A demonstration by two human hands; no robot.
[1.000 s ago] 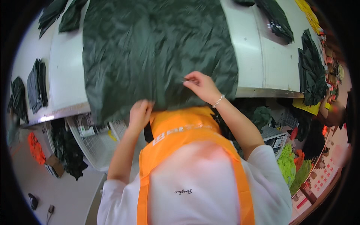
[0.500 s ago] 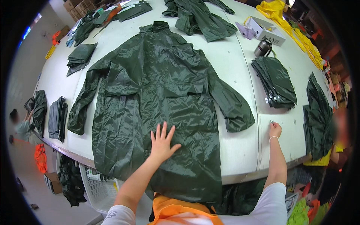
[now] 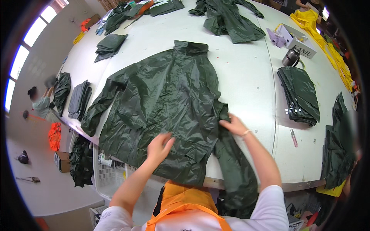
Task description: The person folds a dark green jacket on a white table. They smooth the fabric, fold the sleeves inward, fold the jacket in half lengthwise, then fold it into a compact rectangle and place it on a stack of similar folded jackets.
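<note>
A dark green raincoat [image 3: 173, 96] lies spread on the white table, collar at the far end and hem at the near edge. My right hand [image 3: 234, 125] is closed on it at the right side, by the upper part of the right sleeve [image 3: 235, 165], which hangs down over the table edge. Low on the coat's front, my left hand [image 3: 160, 148] has its fingers bent into the creased cloth, fingertips partly hidden and slightly blurred. A small pair of thread snips [image 3: 294, 138] with pinkish handles rests on the table, right of my right hand.
To the right are a stack of folded green garments [image 3: 300, 96], a steel flask [image 3: 291, 57] and a white box [image 3: 296, 40]. Folded green piles [image 3: 80, 99] sit at the left. Another person [image 3: 42, 102] handles green cloth there. A white crate [image 3: 110, 173] stands below the edge.
My right hand has put down the snips and moved left onto the coat. My left hand's spread fingers have bent. The right sleeve has swung down toward me, and the coat looks more bunched.
</note>
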